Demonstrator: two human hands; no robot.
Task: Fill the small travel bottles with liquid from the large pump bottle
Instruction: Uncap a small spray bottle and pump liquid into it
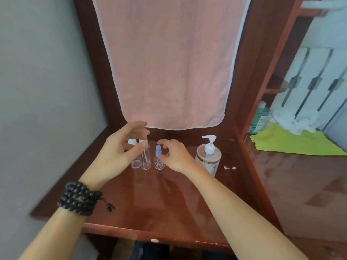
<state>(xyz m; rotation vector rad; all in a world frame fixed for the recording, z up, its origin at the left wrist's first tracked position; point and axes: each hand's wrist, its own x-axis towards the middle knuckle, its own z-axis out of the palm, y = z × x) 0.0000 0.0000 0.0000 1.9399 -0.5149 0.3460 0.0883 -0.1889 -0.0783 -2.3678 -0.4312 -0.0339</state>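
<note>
Three clear travel bottles [145, 156] stand mid-frame on the wooden table [169, 203]. The left hand [116, 152] curls loosely around the tallest (contact unclear); the right hand [172, 156] pinches the blue-capped bottle [159, 158]. The pump bottle [208, 154] stands right of centre.
</note>
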